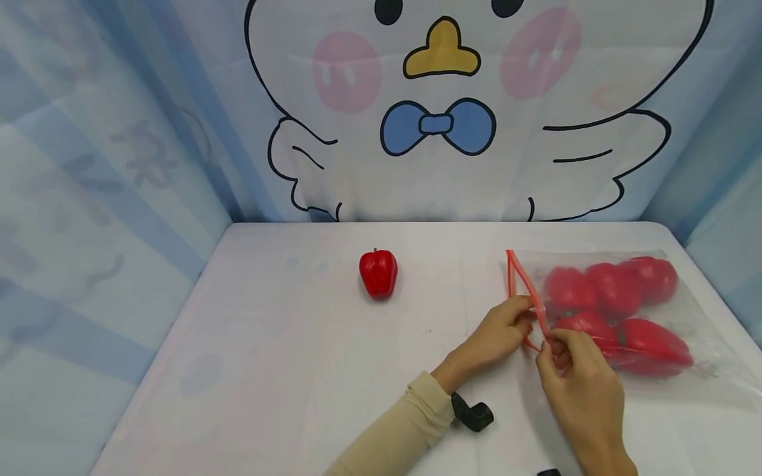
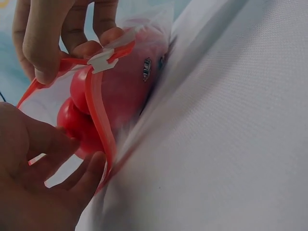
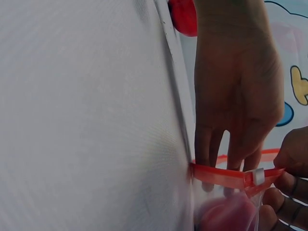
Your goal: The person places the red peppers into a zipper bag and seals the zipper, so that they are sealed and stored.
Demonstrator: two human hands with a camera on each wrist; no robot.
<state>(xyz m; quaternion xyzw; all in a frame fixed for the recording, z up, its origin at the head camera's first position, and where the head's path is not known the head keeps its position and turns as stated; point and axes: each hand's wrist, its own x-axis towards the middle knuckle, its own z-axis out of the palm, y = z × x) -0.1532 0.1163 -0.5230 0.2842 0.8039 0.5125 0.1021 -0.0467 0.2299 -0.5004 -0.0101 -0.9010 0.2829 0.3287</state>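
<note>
A clear zip bag (image 1: 702,383) with a red zip strip (image 2: 98,113) lies on the right of the table, its mouth facing left. Several glossy red vegetable-shaped pieces (image 1: 651,347) are inside it, some round, one longer. My left hand (image 1: 500,334) reaches into the mouth; in the right wrist view its fingers (image 3: 233,154) extend straight down past the strip, holding nothing that I can see. My right hand (image 1: 586,390) pinches the bag's edge beside the white slider (image 3: 258,176). A red bell pepper (image 1: 378,274) stands apart, left of the bag.
The white table (image 1: 268,370) ends at a back edge against a curtain (image 1: 440,178) printed with a cartoon bird. Patterned blue cloth (image 1: 89,231) hangs at both sides. A black piece (image 1: 473,413) sits by my left wrist.
</note>
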